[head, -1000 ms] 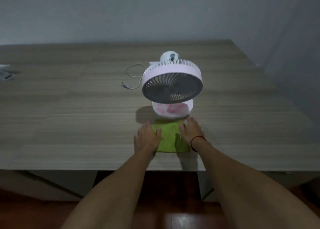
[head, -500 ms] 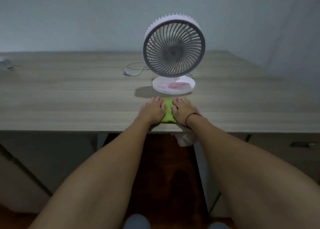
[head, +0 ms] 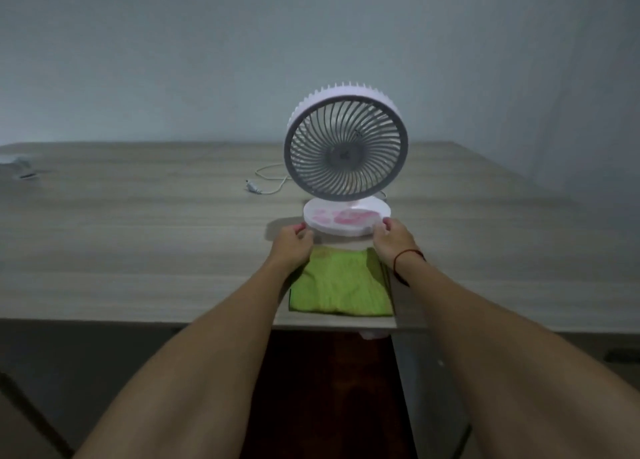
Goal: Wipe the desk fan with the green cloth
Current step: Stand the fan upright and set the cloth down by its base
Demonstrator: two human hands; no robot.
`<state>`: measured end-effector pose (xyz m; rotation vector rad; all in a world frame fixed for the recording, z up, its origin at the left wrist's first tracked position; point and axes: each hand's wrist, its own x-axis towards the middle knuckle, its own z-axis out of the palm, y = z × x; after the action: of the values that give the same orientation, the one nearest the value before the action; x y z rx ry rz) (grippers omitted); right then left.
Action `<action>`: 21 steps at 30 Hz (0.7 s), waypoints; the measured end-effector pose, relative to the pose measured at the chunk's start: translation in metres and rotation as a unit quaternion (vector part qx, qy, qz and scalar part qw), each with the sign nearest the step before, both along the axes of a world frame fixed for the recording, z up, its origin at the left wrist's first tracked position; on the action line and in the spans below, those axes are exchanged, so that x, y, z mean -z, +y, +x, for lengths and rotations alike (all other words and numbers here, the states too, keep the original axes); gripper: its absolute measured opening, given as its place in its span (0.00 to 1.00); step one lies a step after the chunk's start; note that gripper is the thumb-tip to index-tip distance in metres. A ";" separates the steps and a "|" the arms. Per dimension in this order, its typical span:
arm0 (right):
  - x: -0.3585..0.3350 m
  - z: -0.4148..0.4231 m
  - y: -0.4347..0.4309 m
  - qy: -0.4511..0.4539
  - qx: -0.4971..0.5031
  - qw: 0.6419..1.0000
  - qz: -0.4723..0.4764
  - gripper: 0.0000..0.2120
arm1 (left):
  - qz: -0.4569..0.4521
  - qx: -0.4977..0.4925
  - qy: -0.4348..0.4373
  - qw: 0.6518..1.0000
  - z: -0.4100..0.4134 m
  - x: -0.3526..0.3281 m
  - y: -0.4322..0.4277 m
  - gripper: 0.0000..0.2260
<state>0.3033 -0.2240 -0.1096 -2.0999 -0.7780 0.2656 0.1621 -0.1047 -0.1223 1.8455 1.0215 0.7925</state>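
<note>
A small desk fan (head: 345,148) with a pale pink ring, grey grille and round white base marked with pink stands upright on the wooden desk (head: 138,243). My left hand (head: 290,243) grips the left edge of the base and my right hand (head: 393,238), a red string at its wrist, grips the right edge. The green cloth (head: 341,285) lies flat and free on the desk between my forearms, just in front of the base and near the desk's front edge.
A thin white cable (head: 266,181) with a plug lies on the desk left of and behind the fan. A pale object (head: 20,169) sits at the far left edge. A wall stands behind the desk and to the right.
Both hands have left the green cloth and moved forward to the two sides of the fan's base. The cloth now lies uncovered. The camera view has shifted.
</note>
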 end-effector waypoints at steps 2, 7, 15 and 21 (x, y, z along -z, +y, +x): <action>0.003 0.020 0.013 0.000 0.013 1.000 -0.026 0.21 | 0.050 0.016 0.054 0.997 0.011 -0.001 0.017 0.19; 0.004 0.050 0.044 -0.057 0.052 0.994 -0.079 0.19 | 0.115 0.036 0.177 0.977 0.036 -0.001 0.056 0.23; 0.012 0.053 0.051 -0.095 0.056 0.989 -0.100 0.19 | 0.142 0.055 0.226 0.962 0.047 0.008 0.076 0.25; 0.005 0.045 0.040 -0.098 0.033 0.988 -0.118 0.22 | 0.167 0.050 0.284 0.943 0.039 -0.004 0.066 0.24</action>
<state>0.3483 -0.1837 -0.1146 -2.3968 -0.8226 0.1203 0.2016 -0.0382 -0.1186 2.4841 1.1818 0.3848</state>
